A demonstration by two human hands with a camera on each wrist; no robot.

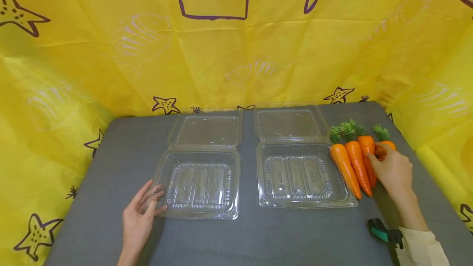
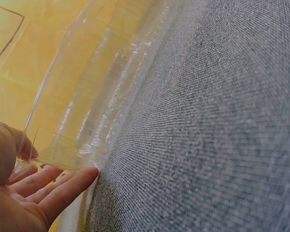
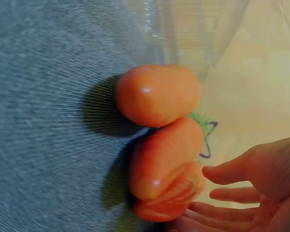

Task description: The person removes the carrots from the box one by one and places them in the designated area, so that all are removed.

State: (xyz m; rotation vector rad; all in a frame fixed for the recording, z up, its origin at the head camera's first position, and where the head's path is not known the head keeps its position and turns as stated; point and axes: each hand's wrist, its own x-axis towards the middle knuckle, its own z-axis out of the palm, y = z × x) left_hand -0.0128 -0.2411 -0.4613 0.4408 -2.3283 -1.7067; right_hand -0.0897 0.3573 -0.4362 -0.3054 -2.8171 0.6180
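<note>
My left hand [image 1: 138,212] is at the near left corner of the left clear plastic clamshell container [image 1: 201,186], which lies with its lid folded back. In the left wrist view, the thumb lies over the container's rim [image 2: 46,79] and the fingers stretch out beneath it, so the corner is pinched. At the right, several orange carrots [image 1: 341,163] with green tops lie side by side. My right hand [image 1: 395,169] reaches over the rightmost ones, thumb and fingers spread. Beside the carrots [image 3: 159,94] in the right wrist view, the fingers are fairly straight; fingertip contact is partly hidden.
A second clear clamshell [image 1: 304,175], lid folded back, sits between the left container and the carrots. A black and green strap [image 1: 384,233] shows at the right wrist. Yellow patterned cloth [image 1: 221,52] rises behind and beside the grey table [image 1: 236,241].
</note>
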